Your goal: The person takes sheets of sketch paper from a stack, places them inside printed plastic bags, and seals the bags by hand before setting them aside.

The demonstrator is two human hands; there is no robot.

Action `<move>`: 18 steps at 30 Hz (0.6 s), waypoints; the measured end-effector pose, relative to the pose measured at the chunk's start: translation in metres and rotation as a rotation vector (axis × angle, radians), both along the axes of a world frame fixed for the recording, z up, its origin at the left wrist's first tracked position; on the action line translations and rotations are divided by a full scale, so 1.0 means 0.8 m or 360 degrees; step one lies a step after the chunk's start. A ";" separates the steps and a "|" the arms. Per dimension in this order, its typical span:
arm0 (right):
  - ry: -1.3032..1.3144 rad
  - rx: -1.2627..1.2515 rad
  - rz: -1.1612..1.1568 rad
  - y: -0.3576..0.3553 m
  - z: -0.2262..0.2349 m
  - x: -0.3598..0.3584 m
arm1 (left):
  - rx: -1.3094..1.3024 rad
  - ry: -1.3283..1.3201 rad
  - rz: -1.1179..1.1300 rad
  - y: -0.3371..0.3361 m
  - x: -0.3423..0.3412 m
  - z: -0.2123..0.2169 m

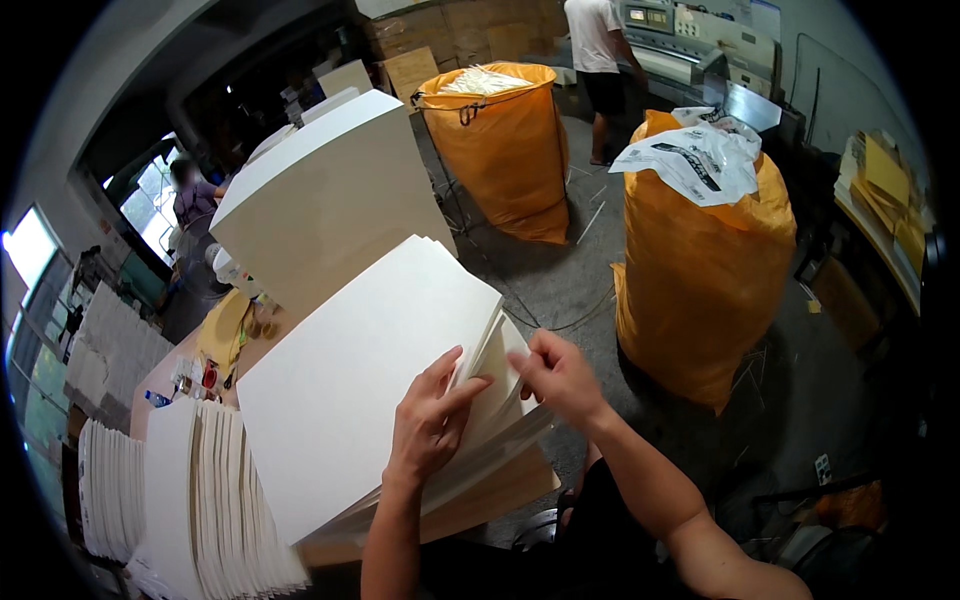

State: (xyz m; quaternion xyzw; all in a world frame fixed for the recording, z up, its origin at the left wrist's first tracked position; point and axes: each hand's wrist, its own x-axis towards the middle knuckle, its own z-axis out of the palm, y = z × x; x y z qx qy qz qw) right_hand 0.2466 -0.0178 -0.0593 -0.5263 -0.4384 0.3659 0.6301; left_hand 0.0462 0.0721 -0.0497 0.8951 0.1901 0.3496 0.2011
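Observation:
A stack of large white sheets (370, 360) lies before me on a table, its right-hand edges fanned apart. At that edge my left hand (432, 420) is closed on several sheets, its thumb toward the fanned side and its fingers over the top face. Just to the right, my right hand (562, 380) has its fingers curled in a pinch at the corner of the sheets. A thin edge of sheet shows beneath it; how much it grips is hidden.
Behind stands a tall white stack (330, 190). Bundled sheets (215, 490) fill the near left, with yellow gloves (222, 330) beyond. Two orange sacks (500, 160), (705, 280) stand on the floor, the nearer topped by a white plastic bag (700, 165). One person (598, 50) stands by a machine (690, 50).

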 end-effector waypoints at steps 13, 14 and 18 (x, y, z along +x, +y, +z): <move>0.0504 -0.0084 0.0240 0.005 0.007 0.008 | 0.0124 0.0092 -0.0029 -0.001 0.001 0.005; 0.0489 -0.0093 0.0250 0.005 0.009 0.008 | 0.0114 0.0089 -0.0019 -0.001 0.001 0.004; 0.0386 -0.0125 0.0274 0.005 0.013 0.010 | 0.0026 0.0045 -0.0009 0.000 0.001 0.003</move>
